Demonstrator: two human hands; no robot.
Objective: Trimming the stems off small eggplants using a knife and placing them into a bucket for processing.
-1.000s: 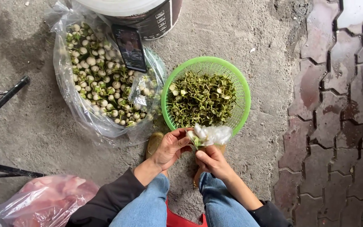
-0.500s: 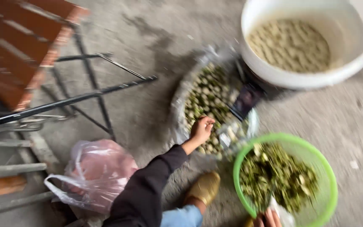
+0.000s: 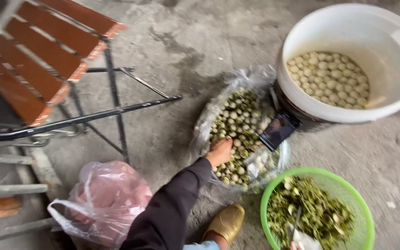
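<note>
Green-husked seed pods (image 3: 237, 125), small and round with pale tops, fill a clear plastic bag (image 3: 209, 121) lying open on the concrete floor (image 3: 172, 41), and the person's left hand (image 3: 219, 152) is pressed down into the heap at the bag's near edge, a dark sleeve (image 3: 167, 208) running back toward the camera. Whether the fingers have closed on any pods cannot be told, since the fingertips are sunk among them. The right hand is all but out of frame at the bottom edge, beside a scrap of white material (image 3: 304, 240), and its grip cannot be read. Just right of the bag, a green plastic colander (image 3: 364, 210) holds a tangle of green husk scraps, while a large white bucket (image 3: 343, 23) beyond it carries a layer of pale, peeled seeds (image 3: 329, 81). A dark phone (image 3: 278, 129) rests on the bag's far edge against the bucket. A pink plastic bag (image 3: 103, 199) sits at left near a folding chair with red-brown slats (image 3: 47, 60), and a gold-coloured shoe (image 3: 228, 223) shows below the heap. By the look of it, the step in hand is gathering fresh pods for shelling; the next move would call for a firm close on a few and a lift clear of the loose plastic.
</note>
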